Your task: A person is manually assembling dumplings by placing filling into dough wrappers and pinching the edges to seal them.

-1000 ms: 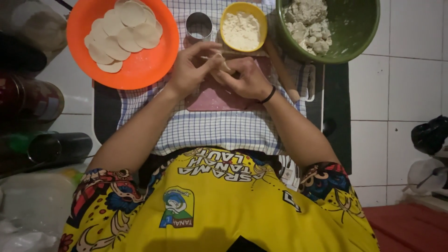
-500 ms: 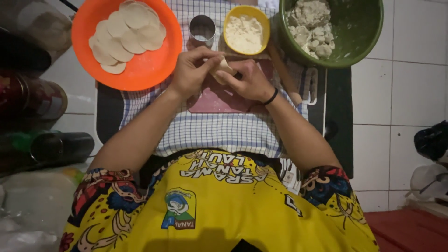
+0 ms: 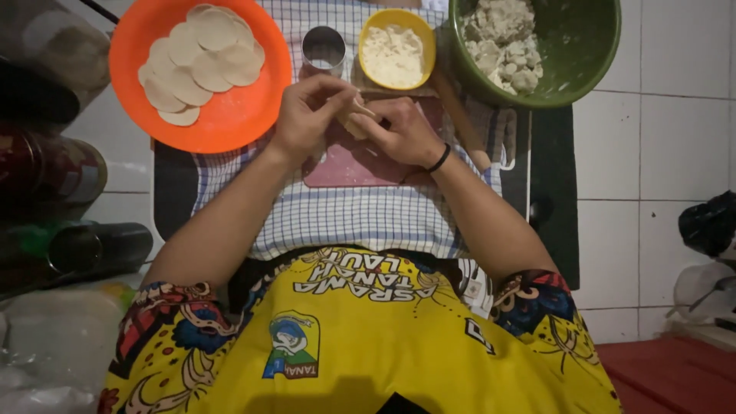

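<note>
My left hand [image 3: 307,115] and my right hand [image 3: 399,130] meet over a pink board [image 3: 345,165] and pinch a small piece of pale dough [image 3: 357,116] between their fingertips. A black band circles my right wrist. Behind my left hand an orange plate [image 3: 230,123] carries several flat round dough wrappers [image 3: 201,61]. A small metal cup [image 3: 323,49], a yellow bowl of white flour [image 3: 396,50] and a green bowl of lumpy filling [image 3: 567,46] stand in a row just beyond my hands.
A blue checked cloth [image 3: 345,218] lies under the board over a dark mat on white floor tiles. A wooden rolling pin [image 3: 460,115] rests to the right of the board. Dark bottles [image 3: 69,249] and jars crowd the left edge. A dark bag [image 3: 709,226] sits at the right.
Both hands stay together on the dough, their fingers shifting slightly as they pinch it. The camera view has drifted a little.
</note>
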